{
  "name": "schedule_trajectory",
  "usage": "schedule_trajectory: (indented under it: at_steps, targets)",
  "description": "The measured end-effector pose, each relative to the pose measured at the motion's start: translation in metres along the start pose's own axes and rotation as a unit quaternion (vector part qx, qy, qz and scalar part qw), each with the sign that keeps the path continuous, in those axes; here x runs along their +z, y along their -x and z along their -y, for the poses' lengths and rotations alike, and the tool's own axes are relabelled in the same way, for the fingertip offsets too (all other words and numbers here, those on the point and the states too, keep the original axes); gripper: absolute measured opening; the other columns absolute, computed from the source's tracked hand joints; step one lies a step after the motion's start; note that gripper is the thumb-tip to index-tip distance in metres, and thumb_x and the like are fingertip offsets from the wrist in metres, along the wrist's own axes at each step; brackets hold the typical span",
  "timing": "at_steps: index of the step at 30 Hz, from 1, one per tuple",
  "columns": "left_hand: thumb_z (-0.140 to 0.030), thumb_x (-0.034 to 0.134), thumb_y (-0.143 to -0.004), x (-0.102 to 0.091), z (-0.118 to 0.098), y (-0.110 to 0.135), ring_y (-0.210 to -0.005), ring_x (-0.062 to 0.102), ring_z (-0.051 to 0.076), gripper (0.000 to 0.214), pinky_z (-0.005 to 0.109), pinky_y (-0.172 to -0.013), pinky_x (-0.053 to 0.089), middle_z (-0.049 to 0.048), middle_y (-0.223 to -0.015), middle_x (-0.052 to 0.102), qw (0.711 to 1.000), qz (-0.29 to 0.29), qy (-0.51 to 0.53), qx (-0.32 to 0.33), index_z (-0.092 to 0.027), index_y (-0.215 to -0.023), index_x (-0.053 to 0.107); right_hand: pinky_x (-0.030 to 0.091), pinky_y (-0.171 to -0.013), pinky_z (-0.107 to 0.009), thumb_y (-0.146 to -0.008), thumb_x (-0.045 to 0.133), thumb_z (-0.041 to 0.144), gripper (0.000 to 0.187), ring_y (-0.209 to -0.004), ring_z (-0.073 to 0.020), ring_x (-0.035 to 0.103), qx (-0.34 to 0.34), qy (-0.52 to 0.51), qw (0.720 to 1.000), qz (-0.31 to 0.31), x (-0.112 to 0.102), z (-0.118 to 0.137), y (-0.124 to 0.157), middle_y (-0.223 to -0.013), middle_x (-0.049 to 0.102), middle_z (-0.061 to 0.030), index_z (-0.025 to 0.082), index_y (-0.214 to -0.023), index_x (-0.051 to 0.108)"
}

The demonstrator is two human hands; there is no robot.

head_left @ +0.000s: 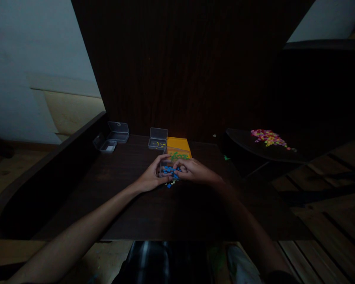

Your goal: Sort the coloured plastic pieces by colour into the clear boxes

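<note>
My left hand (154, 174) is wrapped round the left side of a clear plastic box (161, 169) that holds small blue pieces (168, 170). Over the right part of the same box is my right hand (189, 169), its fingers curled together at the blue pieces; whatever they pinch is hidden. Just behind lie small green pieces (179, 156) in a clear container by a yellow-orange sheet or case (177, 142). A loose blue piece (169, 185) and some pale yellow-green pieces (173, 182) lie on the dark tabletop below the hands.
An open clear box (157, 143) with yellow bits stands behind my left hand. Two more open clear boxes, one farther back (118, 136) and one nearer (109, 146), are at left. Pink and yellow pieces (269, 138) are heaped on a dark surface at right. A dark panel (180, 71) rises behind.
</note>
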State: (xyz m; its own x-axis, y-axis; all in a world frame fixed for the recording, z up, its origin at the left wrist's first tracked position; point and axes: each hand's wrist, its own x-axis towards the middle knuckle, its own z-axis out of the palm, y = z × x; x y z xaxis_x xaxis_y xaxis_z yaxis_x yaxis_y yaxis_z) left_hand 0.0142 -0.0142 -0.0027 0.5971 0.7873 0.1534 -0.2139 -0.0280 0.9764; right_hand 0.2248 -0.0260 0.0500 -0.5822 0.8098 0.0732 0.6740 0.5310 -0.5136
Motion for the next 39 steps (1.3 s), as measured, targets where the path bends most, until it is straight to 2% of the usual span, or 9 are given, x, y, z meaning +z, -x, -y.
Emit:
schedule_trajectory:
  at_steps: [10,17,22,26,30,35,37,39]
  targets:
    - [-0.017,0.078,-0.067,0.001,-0.001,0.0,-0.105,0.06,0.021,0.069,0.032,-0.087,0.052,0.0076,-0.119,0.057,0.999,0.009,-0.017,0.032,-0.023,-0.127,0.046,0.033,-0.063,-0.023,-0.084,0.06,0.024,0.019,-0.065,-0.0124,0.049,0.008,0.088,0.995,0.042,0.004,0.026,-0.034,-0.075,0.059,0.0012,0.018,-0.102,0.062]
    - [-0.016,0.078,-0.066,0.0,0.002,-0.001,-0.108,0.059,0.022,0.076,0.032,-0.087,0.052,0.0097,-0.126,0.053,1.0,-0.001,-0.01,0.022,-0.024,-0.131,0.04,0.035,-0.068,-0.024,-0.086,0.057,0.023,0.02,-0.072,-0.0144,0.053,0.023,0.117,0.992,0.032,0.014,0.025,-0.038,-0.081,0.063,-0.0019,0.018,-0.104,0.065]
    - [-0.016,0.079,-0.065,0.0,0.002,-0.002,-0.106,0.06,0.021,0.074,0.032,-0.086,0.052,0.0092,-0.124,0.054,0.999,-0.01,-0.004,0.031,-0.023,-0.13,0.042,0.036,-0.07,-0.025,-0.086,0.057,0.024,0.024,-0.075,-0.0158,0.055,0.039,0.135,0.99,0.013,0.019,0.024,-0.039,-0.083,0.064,-0.0035,0.017,-0.107,0.065]
    - [-0.018,0.079,-0.066,-0.002,0.0,-0.001,-0.103,0.061,0.021,0.073,0.032,-0.084,0.053,0.009,-0.123,0.054,1.0,-0.006,0.003,0.026,-0.024,-0.13,0.042,0.036,-0.069,-0.024,-0.086,0.057,0.023,0.025,-0.071,-0.014,0.053,0.03,0.114,0.993,0.004,0.015,0.024,-0.037,-0.079,0.063,-0.0017,0.019,-0.109,0.066]
    - [-0.02,0.08,-0.066,-0.004,-0.002,-0.002,-0.104,0.061,0.021,0.073,0.034,-0.086,0.053,0.0087,-0.124,0.054,1.0,-0.015,0.006,0.023,-0.025,-0.129,0.042,0.034,-0.06,-0.021,-0.086,0.057,0.022,0.027,-0.058,-0.0102,0.047,0.021,0.065,0.997,-0.045,0.008,0.021,-0.029,-0.067,0.057,0.0027,0.017,-0.111,0.065]
    - [-0.022,0.082,-0.064,-0.009,-0.001,-0.005,-0.103,0.061,0.022,0.076,0.039,-0.089,0.052,0.0102,-0.125,0.051,0.999,-0.036,0.002,0.023,-0.025,-0.128,0.042,0.03,-0.051,-0.02,-0.083,0.059,0.028,0.018,-0.045,-0.0075,0.037,-0.001,-0.023,0.995,-0.1,0.005,0.017,-0.006,-0.049,0.041,0.0081,0.015,-0.091,0.068]
    - [-0.023,0.082,-0.063,-0.011,0.0,-0.006,-0.102,0.062,0.022,0.076,0.04,-0.089,0.052,0.0105,-0.126,0.05,0.998,-0.052,-0.004,0.018,-0.025,-0.128,0.042,0.029,-0.049,-0.02,-0.082,0.059,0.03,0.018,-0.043,-0.007,0.035,-0.009,-0.057,0.993,-0.101,0.008,0.015,0.004,-0.046,0.038,0.0084,0.014,-0.083,0.069]
    - [-0.023,0.083,-0.061,-0.013,0.0,-0.007,-0.102,0.062,0.021,0.077,0.041,-0.09,0.052,0.0104,-0.126,0.05,0.998,-0.068,-0.01,0.015,-0.025,-0.127,0.043,0.03,-0.049,-0.02,-0.081,0.059,0.031,0.02,-0.042,-0.0068,0.036,-0.014,-0.07,0.995,-0.069,0.014,0.012,0.01,-0.046,0.041,0.0075,0.014,-0.078,0.069]
